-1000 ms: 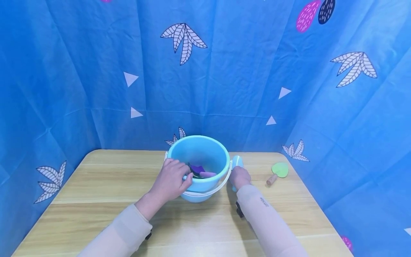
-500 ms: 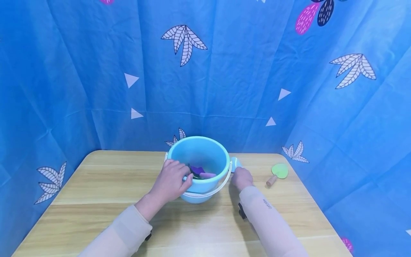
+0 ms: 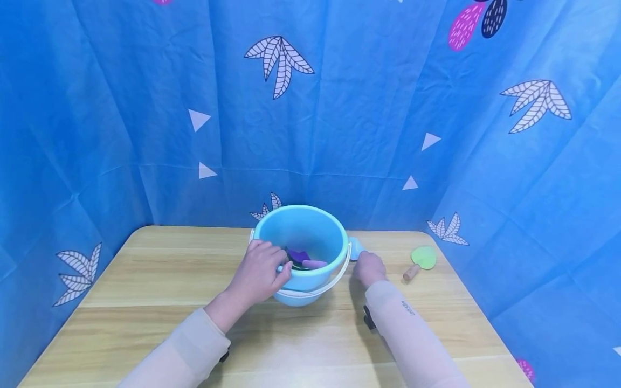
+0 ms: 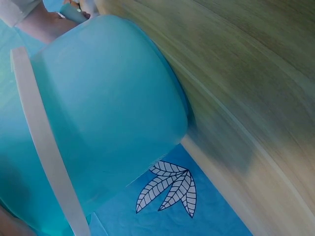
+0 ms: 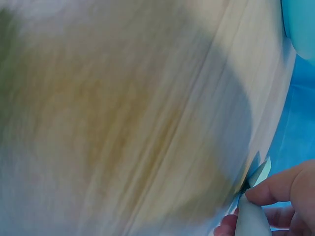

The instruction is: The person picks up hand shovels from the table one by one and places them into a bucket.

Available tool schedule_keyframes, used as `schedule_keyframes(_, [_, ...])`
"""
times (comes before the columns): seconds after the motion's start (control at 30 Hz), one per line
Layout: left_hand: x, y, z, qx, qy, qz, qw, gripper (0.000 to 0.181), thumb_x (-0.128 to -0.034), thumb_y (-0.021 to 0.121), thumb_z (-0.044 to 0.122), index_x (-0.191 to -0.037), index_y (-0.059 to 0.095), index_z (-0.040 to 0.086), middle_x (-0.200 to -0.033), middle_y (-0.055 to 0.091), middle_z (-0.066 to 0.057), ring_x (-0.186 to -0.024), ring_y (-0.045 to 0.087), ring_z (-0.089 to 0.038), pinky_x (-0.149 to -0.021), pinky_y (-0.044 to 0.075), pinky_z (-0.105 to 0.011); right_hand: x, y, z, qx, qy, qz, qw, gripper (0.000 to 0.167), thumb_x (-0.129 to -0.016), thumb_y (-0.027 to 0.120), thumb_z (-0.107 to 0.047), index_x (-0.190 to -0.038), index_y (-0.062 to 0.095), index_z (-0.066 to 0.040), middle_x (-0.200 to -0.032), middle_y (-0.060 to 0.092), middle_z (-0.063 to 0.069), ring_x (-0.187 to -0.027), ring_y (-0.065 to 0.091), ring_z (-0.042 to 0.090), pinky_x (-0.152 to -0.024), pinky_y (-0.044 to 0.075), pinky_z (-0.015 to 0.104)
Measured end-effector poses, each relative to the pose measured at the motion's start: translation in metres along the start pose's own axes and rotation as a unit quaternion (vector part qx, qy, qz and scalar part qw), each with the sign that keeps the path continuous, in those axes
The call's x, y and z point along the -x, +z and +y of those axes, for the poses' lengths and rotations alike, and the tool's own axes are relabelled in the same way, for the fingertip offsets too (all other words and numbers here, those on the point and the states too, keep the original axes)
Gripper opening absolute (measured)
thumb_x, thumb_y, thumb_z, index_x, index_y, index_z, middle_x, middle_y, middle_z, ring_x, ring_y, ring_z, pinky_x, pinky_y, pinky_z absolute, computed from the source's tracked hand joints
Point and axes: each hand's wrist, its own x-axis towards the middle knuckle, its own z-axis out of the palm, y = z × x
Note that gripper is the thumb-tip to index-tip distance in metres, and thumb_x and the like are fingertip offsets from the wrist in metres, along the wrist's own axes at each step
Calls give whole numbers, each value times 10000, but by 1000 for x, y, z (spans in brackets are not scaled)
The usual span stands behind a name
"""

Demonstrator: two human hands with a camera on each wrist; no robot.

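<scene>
A light blue bucket with a white handle stands at the back middle of the table. Over its near left rim my left hand grips the edge. Purple and lilac items lie inside. Right of the bucket, my right hand pinches a light blue tool, whose flat end points toward the back. In the right wrist view my fingers hold the tool's pale handle. The bucket's side fills much of the left wrist view.
A small shovel with a green blade and wooden grip lies right of my right hand on the wooden table. Blue patterned cloth hangs behind and at both sides.
My right hand has moved slightly right, away from the bucket, and the light blue tool's visible end has shifted and tilted. My left hand stays on the rim.
</scene>
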Motion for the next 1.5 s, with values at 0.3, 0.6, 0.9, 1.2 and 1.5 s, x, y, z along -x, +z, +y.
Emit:
schedule_keyframes(0.3, [0, -1, 0, 31, 23, 63, 10000, 285, -948, 465, 356, -783, 623, 186, -732, 571, 72, -749, 490, -144, -873, 389, -435, -6, -1, 8, 66, -78, -24, 9999, 138, -862, 655, -58, -963, 694, 27, -841, 657, 155, -709, 602, 269, -621, 532, 401])
schedule_keyframes(0.6, [0, 0, 0, 12, 2, 16, 10000, 272, -945, 480, 355, -789, 625, 186, -737, 572, 73, -757, 493, -144, -880, 386, -436, -1, -10, 14, 106, -218, 42, 9997, 196, -795, 684, -55, -977, 685, 19, -901, 671, 181, -786, 627, 309, -690, 540, 449])
schedule_keyframes(0.9, [0, 0, 0, 21, -6, 4, 10000, 272, -944, 480, 356, -781, 616, 187, -735, 565, 74, -756, 491, -143, -875, 388, -431, 6, -25, 21, -26, -247, 35, 9997, 230, -814, 643, 19, -1040, 678, 41, -961, 684, 194, -837, 657, 340, -753, 550, 492])
schedule_keyframes(1.2, [0, -1, 0, 38, -4, 7, 10000, 275, -943, 480, 355, -779, 622, 186, -737, 576, 73, -759, 500, -145, -877, 391, -432, 9, -46, 22, -354, -294, 219, 9987, 400, -962, 619, -333, -1126, 658, 30, -1077, 672, 227, -934, 646, 387, -852, 505, 537])
schedule_keyframes(1.5, [0, -2, 0, 26, -3, -4, 10000, 278, -946, 475, 358, -775, 614, 189, -731, 565, 75, -755, 495, -144, -877, 392, -433, 10, -69, 19, 77, -361, 101, 9993, 280, -872, 685, -142, -1078, 639, 43, -1002, 662, 215, -816, 610, 334, -653, 513, 470])
